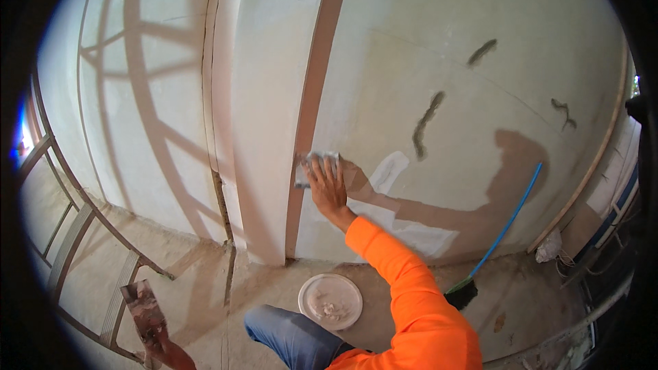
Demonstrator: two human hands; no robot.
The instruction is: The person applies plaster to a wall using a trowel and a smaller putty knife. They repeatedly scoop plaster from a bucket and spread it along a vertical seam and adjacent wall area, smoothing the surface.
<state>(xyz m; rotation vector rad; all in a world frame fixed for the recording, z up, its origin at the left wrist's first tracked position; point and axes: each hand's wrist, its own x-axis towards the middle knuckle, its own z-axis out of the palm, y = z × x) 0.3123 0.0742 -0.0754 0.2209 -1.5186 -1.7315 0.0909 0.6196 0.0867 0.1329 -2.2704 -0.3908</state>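
In the head view, the right hand presses a greyish, rectangular sheet against the pale wall, fingers slightly spread. At lower left, the left hand grips a broad, flat blade smeared with brownish-white residue. A round white plastic lid holding pale paste lies on the dusty concrete floor beside the knee.

A bright orange sleeve and blue jeans stand out against a pale, off-white wall patterned with dark grey streaks and whiter patches; the broom is blue, green and black.
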